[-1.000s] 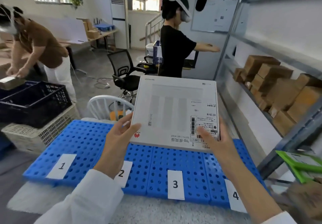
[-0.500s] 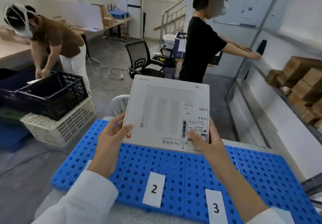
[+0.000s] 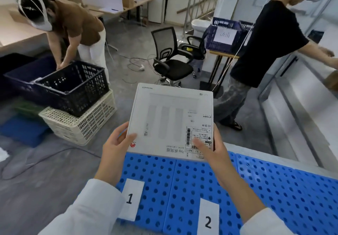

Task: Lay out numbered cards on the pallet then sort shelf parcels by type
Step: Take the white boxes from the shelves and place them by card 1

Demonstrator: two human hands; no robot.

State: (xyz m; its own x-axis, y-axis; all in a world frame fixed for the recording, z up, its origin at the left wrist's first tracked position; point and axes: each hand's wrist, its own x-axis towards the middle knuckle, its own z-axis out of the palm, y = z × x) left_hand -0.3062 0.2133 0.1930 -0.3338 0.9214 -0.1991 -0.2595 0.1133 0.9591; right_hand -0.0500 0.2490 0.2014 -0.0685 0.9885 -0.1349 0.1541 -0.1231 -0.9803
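Right now a flat white box point(image 3: 170, 121) with a barcode label on its near right corner is held up in the air over the far edge of the blue pallet point(image 3: 274, 189), touching nothing but the hands; the left hand point(image 3: 114, 147) grips its near left corner, thumb on the top face and fingers curled beneath; the right hand point(image 3: 212, 152) grips the near right corner, thumb lying across the label; on the pallet below, card 1 point(image 3: 130, 198) and card 2 point(image 3: 207, 220) lie side by side along the near edge; off to the left a black crate point(image 3: 73, 86) sits tilted on a cream crate point(image 3: 80, 123), with a person in a brown top point(image 3: 76, 24) bending over it; beyond the box stands an office chair point(image 3: 170, 57); a person in a black shirt point(image 3: 270, 39) reaches towards the shelf point(image 3: 301, 92) on the right.
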